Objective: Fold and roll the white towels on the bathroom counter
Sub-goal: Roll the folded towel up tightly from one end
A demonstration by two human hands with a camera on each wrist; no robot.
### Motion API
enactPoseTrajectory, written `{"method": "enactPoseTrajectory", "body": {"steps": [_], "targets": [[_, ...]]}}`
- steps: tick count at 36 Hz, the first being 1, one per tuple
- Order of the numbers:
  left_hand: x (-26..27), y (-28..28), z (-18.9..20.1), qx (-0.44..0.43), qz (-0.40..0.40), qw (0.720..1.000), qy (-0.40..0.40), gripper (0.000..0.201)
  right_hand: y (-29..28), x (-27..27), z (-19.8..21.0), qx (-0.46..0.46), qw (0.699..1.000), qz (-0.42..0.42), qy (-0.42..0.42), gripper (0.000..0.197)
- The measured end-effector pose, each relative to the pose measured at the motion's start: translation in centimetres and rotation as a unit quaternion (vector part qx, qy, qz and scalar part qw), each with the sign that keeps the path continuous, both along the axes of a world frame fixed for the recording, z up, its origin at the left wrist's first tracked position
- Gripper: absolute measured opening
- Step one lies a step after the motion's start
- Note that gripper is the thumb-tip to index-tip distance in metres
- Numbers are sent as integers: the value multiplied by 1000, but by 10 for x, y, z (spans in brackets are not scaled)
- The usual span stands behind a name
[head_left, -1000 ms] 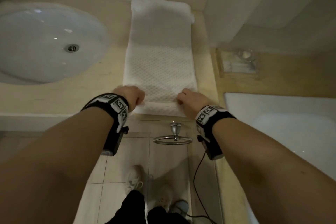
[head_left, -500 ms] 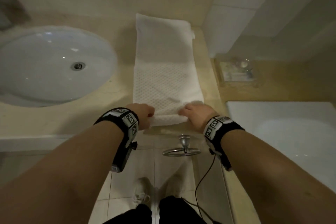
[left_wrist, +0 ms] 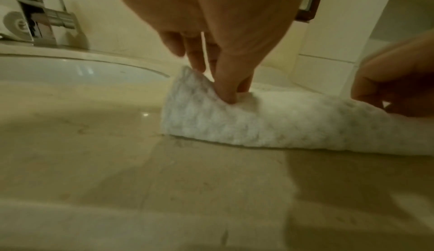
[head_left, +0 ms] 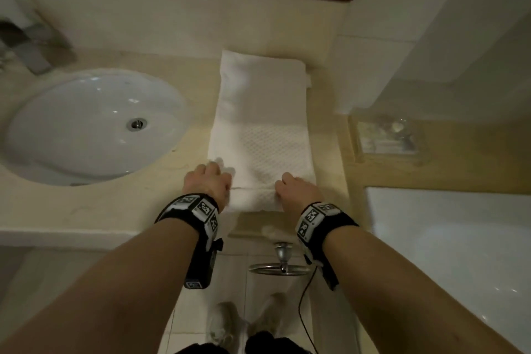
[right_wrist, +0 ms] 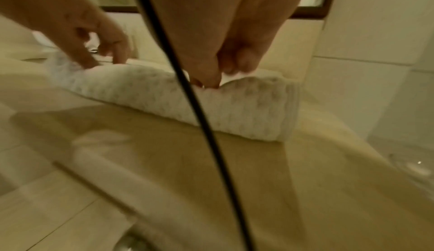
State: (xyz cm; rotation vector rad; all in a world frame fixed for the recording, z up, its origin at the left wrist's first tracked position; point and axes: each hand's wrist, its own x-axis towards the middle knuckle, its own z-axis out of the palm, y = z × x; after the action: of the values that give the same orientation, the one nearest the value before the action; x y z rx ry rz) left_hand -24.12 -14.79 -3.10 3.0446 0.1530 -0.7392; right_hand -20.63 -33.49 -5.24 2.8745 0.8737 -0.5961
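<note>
Beige bathroom counter (head_left: 94,207) carries my folded white towel (head_left: 260,123) lengthwise at frame centre, right of the sink (head_left: 86,123), so my left hand (head_left: 208,184) and right hand (head_left: 298,191) each pinch its rolled near end to keep the roll tight and even.

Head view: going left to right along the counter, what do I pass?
Faucet → sink → white towel, its near end rolled under the left hand and right hand → clear tray.
</note>
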Motion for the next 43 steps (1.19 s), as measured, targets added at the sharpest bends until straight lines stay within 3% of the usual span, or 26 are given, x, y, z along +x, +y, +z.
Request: {"method": "enactPoseTrajectory", "body": {"steps": [5, 7, 10, 15, 21, 25, 31, 35, 39, 43], "targets": [[9, -11, 2, -29, 5, 999, 30, 45, -13, -1, -10, 64, 998, 0, 13, 31], [11, -14, 4, -26, 1, 999, 27, 41, -17, 2, -10, 49, 998, 35, 24, 45], [8, -17, 4, -20, -14, 1000, 0, 39, -13, 2, -10, 40, 999, 32, 10, 40], [-2, -7, -7, -48, -22, 999, -6, 62, -12, 9, -11, 59, 998, 26, 19, 30], [-1, -1, -13, 3, -92, 996, 21, 82, -7, 21, -5, 9, 999, 44, 23, 35], [9, 4, -8, -50, -56, 997, 10, 75, -5, 28, 3, -6, 1000, 16, 6, 30], [28, 11, -8, -83, -37, 996, 6, 37, 14, 25, 8, 39, 996, 13, -80, 39], [36, 12, -14, -74, -55, 996, -14, 34, 23, 16, 4, 43, 996, 57, -52, 46], [41, 16, -21, -83, -53, 994, -51, 37, 21, 14, -1, 31, 998, 17, -44, 52], [42, 15, -20, -51, -66, 990, -114, 42, 28, 26, 5, 24, 999, 17, -37, 38]]}}
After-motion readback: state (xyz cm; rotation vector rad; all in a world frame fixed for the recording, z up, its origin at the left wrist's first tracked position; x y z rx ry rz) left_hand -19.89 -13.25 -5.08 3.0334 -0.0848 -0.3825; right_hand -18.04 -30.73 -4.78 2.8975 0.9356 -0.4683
